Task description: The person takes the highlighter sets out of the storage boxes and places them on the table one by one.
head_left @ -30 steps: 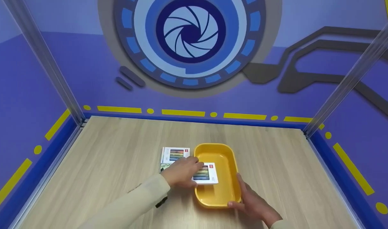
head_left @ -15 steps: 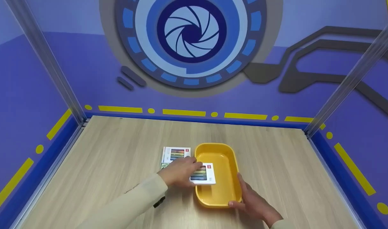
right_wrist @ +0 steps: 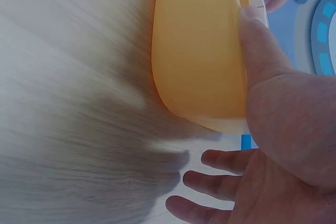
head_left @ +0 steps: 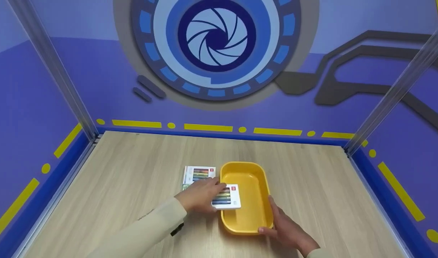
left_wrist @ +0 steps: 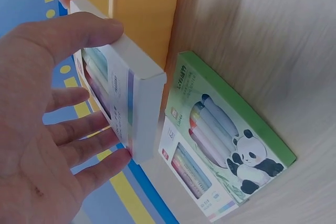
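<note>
My left hand (head_left: 199,197) pinches a white box of coloured pens (head_left: 233,197) between thumb and fingers. This box is level over the left rim of a yellow plastic bin (head_left: 263,182) in the head view, its window showing the pens. From the left wrist, the box stands tilted, with the thumb across one edge and fingertips against the opposite one. At the bin's near right corner is my right hand (head_left: 288,227), thumb touching the rim, other fingers extended. A second white pen box (left_wrist: 194,171) and a green panda-printed pen box (left_wrist: 236,129) lie beside the bin, partly under my left hand.
The light wood table (head_left: 140,168) carries the bin and boxes. Blue printed panels (head_left: 219,114) enclose its back and sides, with metal posts (head_left: 57,71) at the rear corners.
My left hand has drawn slightly left with the pen box, so less of the box overlaps the bin. The right hand and bin stay nearly still.
</note>
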A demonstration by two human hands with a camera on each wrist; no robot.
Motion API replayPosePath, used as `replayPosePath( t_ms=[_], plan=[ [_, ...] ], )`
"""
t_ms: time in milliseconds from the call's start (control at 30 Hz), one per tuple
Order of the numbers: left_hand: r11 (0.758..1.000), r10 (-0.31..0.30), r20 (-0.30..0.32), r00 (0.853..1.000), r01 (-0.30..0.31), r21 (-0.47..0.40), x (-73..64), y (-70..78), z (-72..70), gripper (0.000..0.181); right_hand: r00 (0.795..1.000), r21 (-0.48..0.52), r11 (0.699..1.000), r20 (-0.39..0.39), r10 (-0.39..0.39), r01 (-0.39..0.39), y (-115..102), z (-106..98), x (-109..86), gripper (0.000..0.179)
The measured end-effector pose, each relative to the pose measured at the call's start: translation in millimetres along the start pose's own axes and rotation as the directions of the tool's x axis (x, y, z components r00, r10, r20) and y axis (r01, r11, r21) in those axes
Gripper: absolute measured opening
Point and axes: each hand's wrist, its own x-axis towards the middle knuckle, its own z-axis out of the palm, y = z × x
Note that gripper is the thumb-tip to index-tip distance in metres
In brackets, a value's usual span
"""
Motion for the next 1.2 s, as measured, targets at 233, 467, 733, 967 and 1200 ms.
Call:
replayPosePath(
  t_ms=[233,467,733,967,1200],
  plan=[
    [0.999,0.010,-0.010,1.000,-0.010,0.048,-2.9,-4.8,2.1,0.083,0.998,-0.002,0.998,-0.010,-0.066,0.066,1,-1,-0.3,0.112],
    [1.000,-0.010,-0.003,1.000,0.010,0.026,-3.6,-6.7,3.9,0.084,0.998,0.004,0.998,-0.007,-0.069,0.069,0,-2,-0.5,0.113],
    [0.998,0.003,-0.024,1.000,-0.001,0.058,-5.0,-11.2,6.0,0.084,0.997,0.014,0.997,-0.003,-0.080,0.080,1,-2,-0.3,0.113],
    [0.999,-0.029,-0.017,0.999,0.029,0.032,-7.9,-14.6,6.5,0.086,0.997,0.007,0.997,-0.010,-0.072,0.072,0,-2,-0.6,0.113],
    [0.998,-0.042,0.015,0.999,0.042,0.044,-13.7,-21.3,5.9,0.087,0.997,0.010,0.997,-0.012,-0.078,0.078,0,-2,-2.3,0.112]
  ],
)
